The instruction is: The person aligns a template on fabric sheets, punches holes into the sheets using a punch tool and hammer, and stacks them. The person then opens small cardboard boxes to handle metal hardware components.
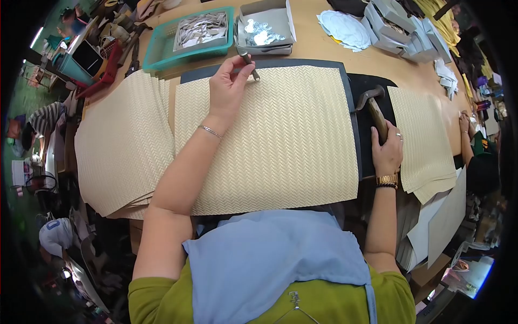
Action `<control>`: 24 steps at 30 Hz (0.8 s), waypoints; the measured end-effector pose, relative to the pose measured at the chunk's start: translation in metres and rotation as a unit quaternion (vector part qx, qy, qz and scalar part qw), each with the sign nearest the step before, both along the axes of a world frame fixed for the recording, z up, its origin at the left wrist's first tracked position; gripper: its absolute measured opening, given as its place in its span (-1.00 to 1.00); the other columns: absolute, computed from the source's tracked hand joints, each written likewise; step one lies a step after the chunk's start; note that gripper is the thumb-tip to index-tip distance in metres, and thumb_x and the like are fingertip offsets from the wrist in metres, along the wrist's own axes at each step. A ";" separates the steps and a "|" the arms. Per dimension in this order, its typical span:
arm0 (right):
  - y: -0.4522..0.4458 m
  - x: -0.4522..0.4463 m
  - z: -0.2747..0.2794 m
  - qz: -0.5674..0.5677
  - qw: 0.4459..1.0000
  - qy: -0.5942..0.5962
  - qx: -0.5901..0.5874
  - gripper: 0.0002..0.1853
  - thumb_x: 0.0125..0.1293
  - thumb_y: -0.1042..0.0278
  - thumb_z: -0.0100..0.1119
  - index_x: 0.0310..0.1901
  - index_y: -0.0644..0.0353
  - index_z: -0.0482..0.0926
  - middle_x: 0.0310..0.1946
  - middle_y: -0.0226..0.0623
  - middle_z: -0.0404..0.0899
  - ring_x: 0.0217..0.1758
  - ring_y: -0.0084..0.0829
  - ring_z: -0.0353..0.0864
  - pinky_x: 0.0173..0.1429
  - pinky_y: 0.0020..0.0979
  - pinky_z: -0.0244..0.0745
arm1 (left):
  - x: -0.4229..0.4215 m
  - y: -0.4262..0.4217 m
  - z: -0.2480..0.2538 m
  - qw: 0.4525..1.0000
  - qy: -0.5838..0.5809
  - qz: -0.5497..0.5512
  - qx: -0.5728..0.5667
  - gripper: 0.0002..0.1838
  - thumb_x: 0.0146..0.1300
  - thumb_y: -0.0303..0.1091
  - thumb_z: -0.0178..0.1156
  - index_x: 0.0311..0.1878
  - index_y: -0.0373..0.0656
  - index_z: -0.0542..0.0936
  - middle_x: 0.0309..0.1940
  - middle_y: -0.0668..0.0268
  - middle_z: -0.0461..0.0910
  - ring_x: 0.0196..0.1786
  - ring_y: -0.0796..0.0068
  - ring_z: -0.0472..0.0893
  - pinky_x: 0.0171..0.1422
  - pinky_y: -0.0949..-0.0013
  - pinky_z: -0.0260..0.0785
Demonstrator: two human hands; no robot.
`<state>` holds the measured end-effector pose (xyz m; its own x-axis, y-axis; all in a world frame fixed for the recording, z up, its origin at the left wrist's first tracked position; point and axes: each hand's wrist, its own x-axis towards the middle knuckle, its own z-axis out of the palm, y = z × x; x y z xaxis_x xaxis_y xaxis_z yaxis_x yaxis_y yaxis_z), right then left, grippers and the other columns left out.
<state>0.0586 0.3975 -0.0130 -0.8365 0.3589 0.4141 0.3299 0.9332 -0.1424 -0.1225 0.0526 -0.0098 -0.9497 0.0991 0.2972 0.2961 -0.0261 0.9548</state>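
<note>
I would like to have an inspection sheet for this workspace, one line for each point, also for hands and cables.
Surface: tan table, partly covered.
Job's things: woven sheet over a dark board; more woven sheets in a left stack and right stack.
Clutter: teal basket, grey box with shiny pieces, farther back.
Hands: left hand holds a short rod, contact with sheet unclear; right hand grips a hammer.
Cables: nothing seen on the table.
Surroundings: another person's hand, far right.

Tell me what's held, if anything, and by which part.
The left hand holds a short rod around its middle; the right hand holds a hammer by the lower part of its wooden handle.
</note>
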 end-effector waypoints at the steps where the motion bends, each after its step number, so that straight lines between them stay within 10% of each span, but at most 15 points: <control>1: 0.000 0.000 0.000 0.001 1.000 0.002 0.004 -0.56 0.28 0.02 0.20 0.06 0.14 0.52 -0.07 -0.16 0.58 0.00 -0.09 0.56 0.02 -0.13 0.49 | 0.000 0.000 0.000 1.000 0.000 0.001 0.000 -0.74 0.34 -0.44 0.20 0.06 -0.26 0.53 -0.10 0.32 0.62 -0.03 0.60 0.58 0.12 0.49 0.42; 16: -0.001 0.000 0.002 -0.004 1.000 -0.012 -0.008 -0.57 0.29 0.02 0.18 0.05 0.14 0.53 -0.08 -0.15 0.59 -0.01 -0.10 0.57 0.00 -0.15 0.49 | 0.004 0.003 0.002 0.998 0.023 -0.009 -0.057 -0.74 0.31 -0.44 0.22 0.06 -0.24 0.57 -0.11 0.33 0.65 -0.08 0.62 0.61 0.07 0.52 0.43; 24: -0.014 -0.029 0.046 0.134 0.944 -0.017 -0.301 -0.59 0.40 0.13 0.10 0.12 0.26 0.46 -0.22 -0.17 0.59 -0.17 -0.34 0.58 -0.05 -0.35 0.46 | 0.007 0.007 0.004 0.993 0.066 0.012 -0.093 -0.76 0.27 -0.45 0.25 -0.01 -0.29 0.58 -0.22 0.26 0.68 -0.20 0.53 0.67 -0.10 0.47 0.51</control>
